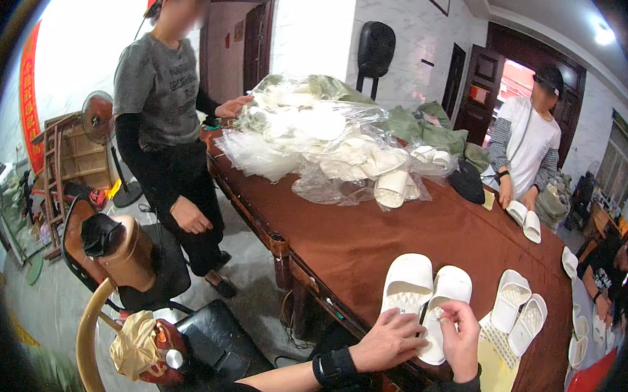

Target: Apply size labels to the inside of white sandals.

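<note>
White foam-like slippers (426, 294), smooth and rounded, lie paired side by side on the brown tabletop (368, 248). At their heel ends, the left hand (389, 340) rests fingers spread on the left slipper's heel; at three o'clock from it, the right hand (460, 338) pinches the other's heel. A second ribbed pair (519, 313) sits at three o'clock on yellow paper (497, 362).

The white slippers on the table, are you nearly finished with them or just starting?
Probably closer to starting. One white pair already lies side by side on a yellow sheet. My left hand and right hand rest on another white pair at the table edge. A big clear bag of slippers waits further back.
</note>
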